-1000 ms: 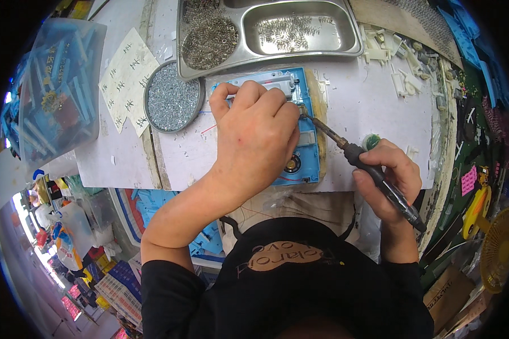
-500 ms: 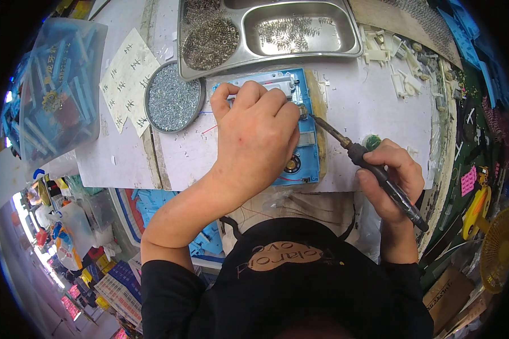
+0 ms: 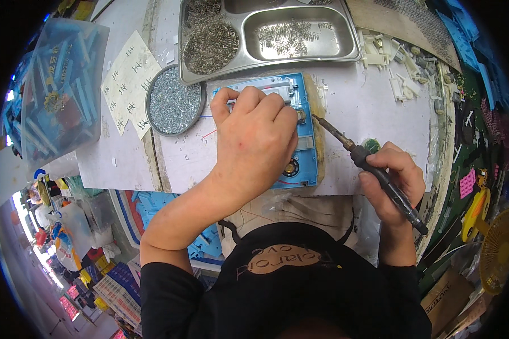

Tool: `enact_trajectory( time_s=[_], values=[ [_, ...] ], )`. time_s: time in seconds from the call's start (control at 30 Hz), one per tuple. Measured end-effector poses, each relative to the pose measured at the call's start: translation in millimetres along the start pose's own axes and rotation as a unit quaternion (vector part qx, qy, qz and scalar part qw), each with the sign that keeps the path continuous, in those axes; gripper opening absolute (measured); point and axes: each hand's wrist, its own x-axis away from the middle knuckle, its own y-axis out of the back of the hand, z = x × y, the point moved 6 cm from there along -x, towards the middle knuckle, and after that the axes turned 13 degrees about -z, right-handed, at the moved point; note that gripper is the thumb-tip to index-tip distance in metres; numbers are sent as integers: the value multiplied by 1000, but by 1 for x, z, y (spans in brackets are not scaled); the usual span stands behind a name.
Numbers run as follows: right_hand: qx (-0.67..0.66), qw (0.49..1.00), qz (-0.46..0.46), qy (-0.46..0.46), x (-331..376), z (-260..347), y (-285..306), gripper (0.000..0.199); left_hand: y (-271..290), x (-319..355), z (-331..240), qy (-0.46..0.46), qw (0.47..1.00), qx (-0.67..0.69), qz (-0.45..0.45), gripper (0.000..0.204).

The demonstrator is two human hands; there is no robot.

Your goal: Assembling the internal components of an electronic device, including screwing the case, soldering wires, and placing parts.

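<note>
A blue plastic casing (image 3: 306, 164) lies on the table in front of me, with a round speaker-like part (image 3: 291, 168) and thin wires inside. My left hand (image 3: 254, 133) bends over it, fingers curled together, covering much of its left side. Its fingertips are hidden, so what they pinch cannot be made out. Beside these fingers a small metal part (image 3: 301, 116) shows in the casing. A soldering iron (image 3: 385, 182) with a dark handle is gripped in my right hand (image 3: 398, 181). Its thin tip points left, at the casing's right edge by the metal part.
Beyond the casing stands a steel compartment tray (image 3: 300, 59) of small metal springs. To the left are a round dish of tiny screws (image 3: 175, 101), a marked paper sheet (image 3: 131, 85) and a clear bin of blue parts (image 3: 62, 90). White plastic pieces (image 3: 398, 85) lie at the far right.
Hardly anything differs. The view has shifted slightly, and both hands, the casing and the soldering iron keep nearly the same places.
</note>
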Motion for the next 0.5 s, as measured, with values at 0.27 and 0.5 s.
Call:
enact_trajectory(
  time_s=[0.27,0.5],
  values=[
    [5,1000,-3,-2,-1,2,-1,28,4,-1,2,-3,1000,5,-9,18],
    [4,1000,-8,-6,-1,-3,5,27,15,-1,5,18,999,14,-39,35]
  ],
)
